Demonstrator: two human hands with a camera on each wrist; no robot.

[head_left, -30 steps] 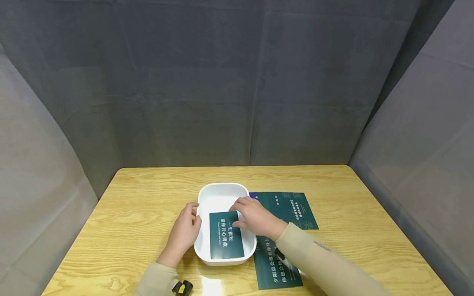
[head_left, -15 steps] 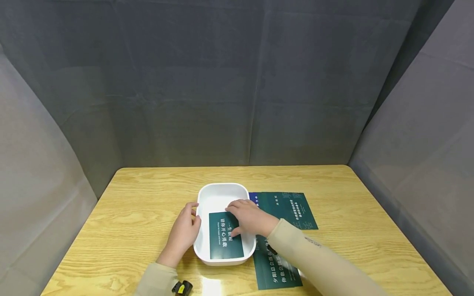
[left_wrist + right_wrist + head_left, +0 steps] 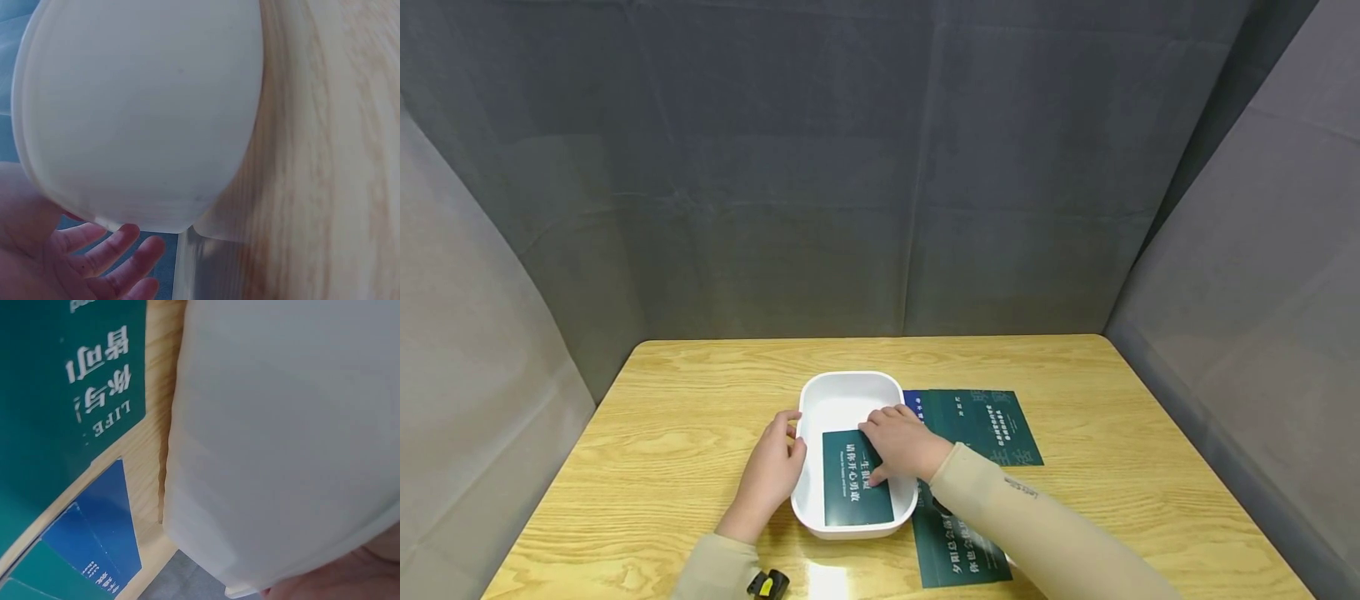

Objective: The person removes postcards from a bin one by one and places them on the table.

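Observation:
A white tray [image 3: 850, 377] stands on the wooden table [image 3: 685, 392], with a dark green printed card [image 3: 848, 493] lying flat in it. My right hand [image 3: 901, 446] reaches over the tray's right rim, fingers and thumb pressing on the card's upper right part. My left hand [image 3: 767, 477] rests against the tray's left outer wall with its thumb near the rim. In the left wrist view the tray's wall [image 3: 144, 106] fills the frame and the fingers [image 3: 119, 259] lie spread and relaxed below it. The right wrist view shows the tray's wall [image 3: 281, 425] close up.
Right of the tray a green card [image 3: 985, 425] lies on the table, with a blue card's edge [image 3: 913, 397] beside it. Another green card [image 3: 958, 546] lies under my right forearm. Grey cloth walls surround the table. A green card [image 3: 62, 394] and blue cards [image 3: 103, 531] appear beside the tray.
My right hand has slid a little left and toward me over the card, which has settled slightly left in the tray. The left hand has stayed put.

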